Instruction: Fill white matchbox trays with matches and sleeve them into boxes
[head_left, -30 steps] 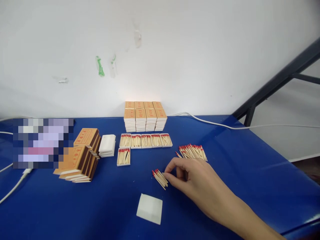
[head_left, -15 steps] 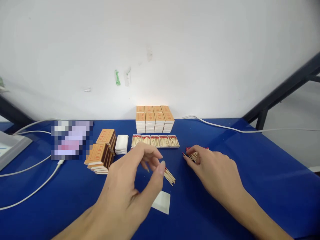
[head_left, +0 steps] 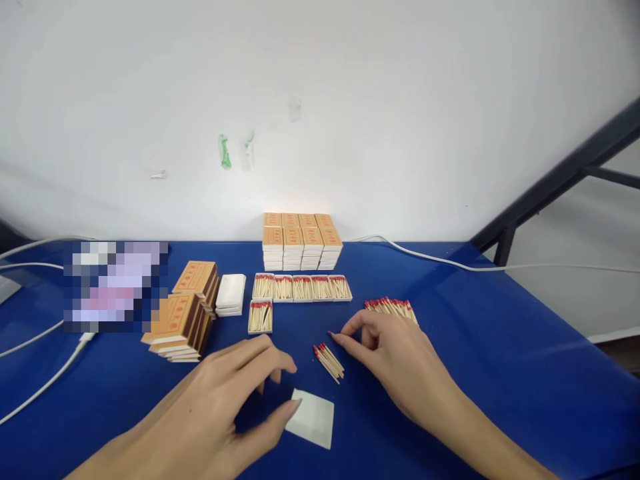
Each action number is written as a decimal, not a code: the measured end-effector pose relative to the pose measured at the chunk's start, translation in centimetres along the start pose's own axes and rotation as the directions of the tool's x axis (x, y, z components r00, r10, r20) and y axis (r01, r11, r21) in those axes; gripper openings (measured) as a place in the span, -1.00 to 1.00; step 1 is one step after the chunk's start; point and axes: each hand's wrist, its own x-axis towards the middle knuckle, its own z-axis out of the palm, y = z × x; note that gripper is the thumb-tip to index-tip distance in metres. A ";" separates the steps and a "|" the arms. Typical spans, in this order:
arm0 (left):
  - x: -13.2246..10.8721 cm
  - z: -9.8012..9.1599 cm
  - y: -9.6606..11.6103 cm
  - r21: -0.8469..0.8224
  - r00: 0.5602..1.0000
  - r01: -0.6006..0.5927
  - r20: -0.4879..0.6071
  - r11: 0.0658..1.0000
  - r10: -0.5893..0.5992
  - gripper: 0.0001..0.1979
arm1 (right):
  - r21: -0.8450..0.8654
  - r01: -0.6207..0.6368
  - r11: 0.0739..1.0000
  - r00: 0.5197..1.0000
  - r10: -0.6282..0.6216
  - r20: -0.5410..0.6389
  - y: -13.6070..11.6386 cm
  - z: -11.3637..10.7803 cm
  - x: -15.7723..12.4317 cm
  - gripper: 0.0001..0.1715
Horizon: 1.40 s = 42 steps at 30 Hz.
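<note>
My right hand [head_left: 395, 360] pinches a red-tipped match [head_left: 331, 334] between thumb and forefinger. Just left of it, a small bunch of matches [head_left: 329, 363] lies on the blue table. Beyond the right hand is a larger pile of matches [head_left: 390, 307], partly hidden by that hand. My left hand [head_left: 240, 400] is open, its thumb and fingers apart with nothing between them. The left thumb tip overlaps the edge of a white paper piece [head_left: 311, 420]; whether it touches I cannot tell. Farther back, match-filled trays [head_left: 302, 289] form a row, with one more filled tray [head_left: 260, 316] in front.
Closed orange matchboxes [head_left: 303, 238] are stacked against the wall. More orange box sleeves [head_left: 175, 320] are piled at left, beside stacked white trays [head_left: 231, 293]. A blurred-out item [head_left: 115, 287] and white cables [head_left: 45, 397] lie far left; another cable [head_left: 440, 264] runs behind on the right.
My right hand has come left from the big pile, carrying a match toward the small bunch. My left hand has lowered and drawn back, uncovering the front tray. The view has shifted slightly.
</note>
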 end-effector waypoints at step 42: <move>-1.2 0.6 -0.4 0.221 0.974 -0.213 0.129 0.952 0.188 -0.72 | -0.515 -0.200 0.834 0.973 0.109 -0.202 2.3 -0.9 0.4 -0.75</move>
